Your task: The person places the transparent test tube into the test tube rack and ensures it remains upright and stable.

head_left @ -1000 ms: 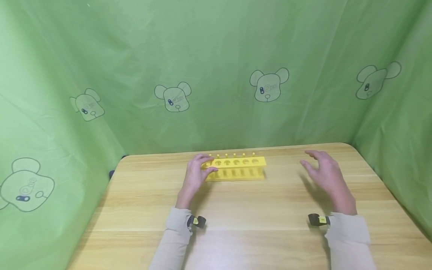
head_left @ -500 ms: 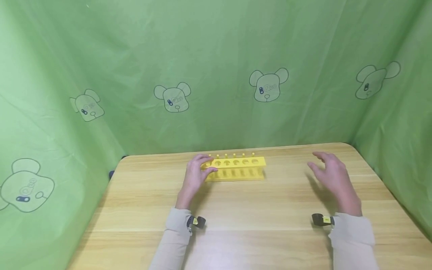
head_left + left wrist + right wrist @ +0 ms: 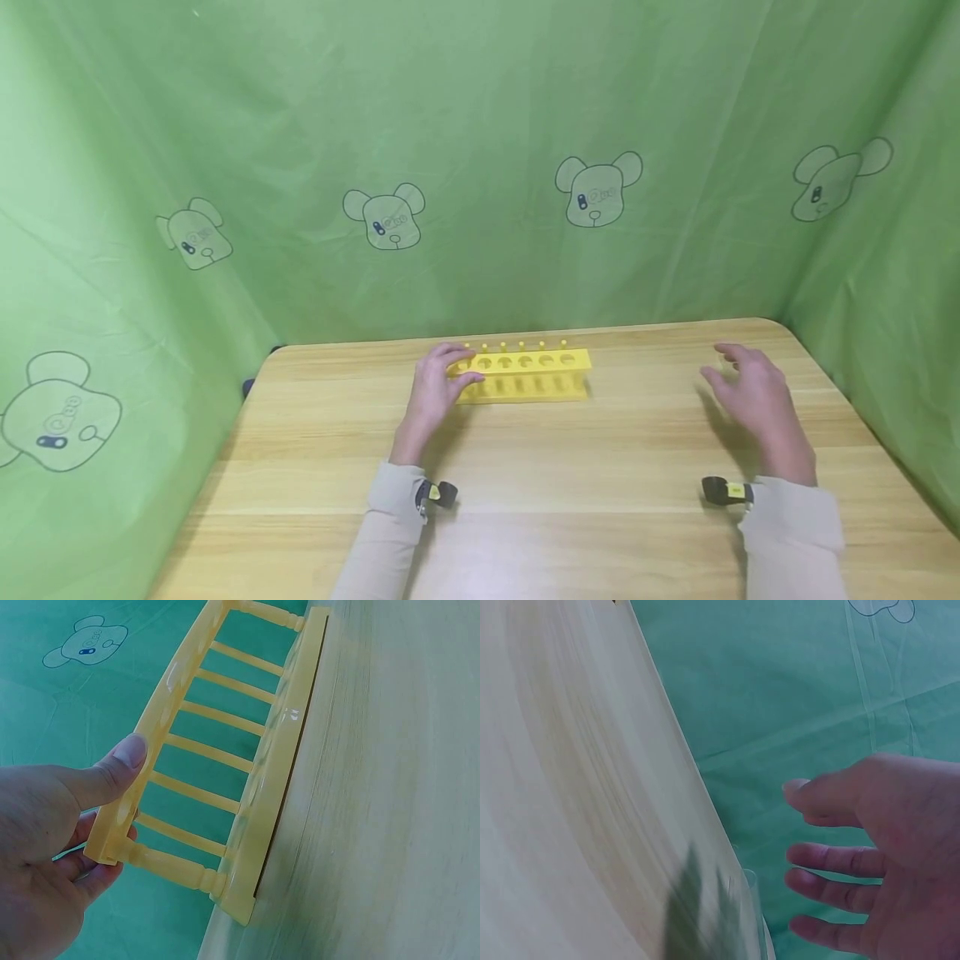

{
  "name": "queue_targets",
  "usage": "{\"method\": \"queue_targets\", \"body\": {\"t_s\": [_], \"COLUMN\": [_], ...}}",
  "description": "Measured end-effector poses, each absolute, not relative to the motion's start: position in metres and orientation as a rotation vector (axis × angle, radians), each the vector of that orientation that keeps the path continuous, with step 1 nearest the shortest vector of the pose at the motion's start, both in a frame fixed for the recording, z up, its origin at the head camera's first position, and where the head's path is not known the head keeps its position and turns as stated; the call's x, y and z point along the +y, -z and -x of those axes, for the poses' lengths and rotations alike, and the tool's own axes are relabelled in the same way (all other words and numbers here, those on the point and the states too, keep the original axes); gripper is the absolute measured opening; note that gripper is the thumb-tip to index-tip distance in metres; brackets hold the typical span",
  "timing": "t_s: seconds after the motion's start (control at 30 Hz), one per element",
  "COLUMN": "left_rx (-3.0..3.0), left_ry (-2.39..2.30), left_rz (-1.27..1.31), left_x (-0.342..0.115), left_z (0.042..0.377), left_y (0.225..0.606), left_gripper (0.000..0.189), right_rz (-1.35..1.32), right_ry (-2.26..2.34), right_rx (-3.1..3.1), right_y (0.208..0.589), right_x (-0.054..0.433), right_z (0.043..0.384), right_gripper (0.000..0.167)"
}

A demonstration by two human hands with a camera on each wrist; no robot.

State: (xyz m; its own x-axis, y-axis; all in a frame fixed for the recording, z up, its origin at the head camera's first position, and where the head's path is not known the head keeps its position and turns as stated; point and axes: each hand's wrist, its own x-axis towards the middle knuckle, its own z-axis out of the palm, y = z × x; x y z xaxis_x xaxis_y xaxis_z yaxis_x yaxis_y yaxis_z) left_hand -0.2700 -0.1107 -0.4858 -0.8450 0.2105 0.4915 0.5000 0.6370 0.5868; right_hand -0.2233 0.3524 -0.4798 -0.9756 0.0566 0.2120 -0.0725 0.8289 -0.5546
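Observation:
A yellow test tube rack [image 3: 525,387] stands upright on the table, with a row of round holes in its top plate and a row of pegs behind. My left hand [image 3: 432,383] grips the left end of that top plate. In the left wrist view, the thumb lies on top of the rack [image 3: 262,795] and the fingers curl beneath. My right hand [image 3: 757,396] is over the table's right side, fingers loosely bent and holding nothing. Beside its fingers, a clear, see-through thing [image 3: 753,900] stands near the table's far edge, mostly out of view; I cannot tell its kind.
The wooden table [image 3: 562,467] ends just behind the rack. A green curtain [image 3: 480,275] with printed bear faces hangs behind and on both sides. Each wrist carries a small black camera, one on the left [image 3: 444,493] and one on the right [image 3: 716,490].
My right hand has moved to the right, away from the rack, its fingers still bent around nothing. The left hand and the rack have stayed in place.

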Motion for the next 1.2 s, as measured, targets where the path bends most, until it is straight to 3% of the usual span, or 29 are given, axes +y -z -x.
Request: {"method": "queue_targets", "body": {"t_s": [1.2], "left_rx": [-2.475], "left_ry": [1.077], "left_rz": [0.572], "left_x": [-0.111], "left_z": [0.270], "left_y": [0.485], "left_gripper": [0.041], "right_rz": [0.184], "right_ry": [-0.878], "right_rx": [-2.896], "right_y": [0.491], "right_x": [0.375], "right_z": [0.216], "right_gripper": [0.063]}}
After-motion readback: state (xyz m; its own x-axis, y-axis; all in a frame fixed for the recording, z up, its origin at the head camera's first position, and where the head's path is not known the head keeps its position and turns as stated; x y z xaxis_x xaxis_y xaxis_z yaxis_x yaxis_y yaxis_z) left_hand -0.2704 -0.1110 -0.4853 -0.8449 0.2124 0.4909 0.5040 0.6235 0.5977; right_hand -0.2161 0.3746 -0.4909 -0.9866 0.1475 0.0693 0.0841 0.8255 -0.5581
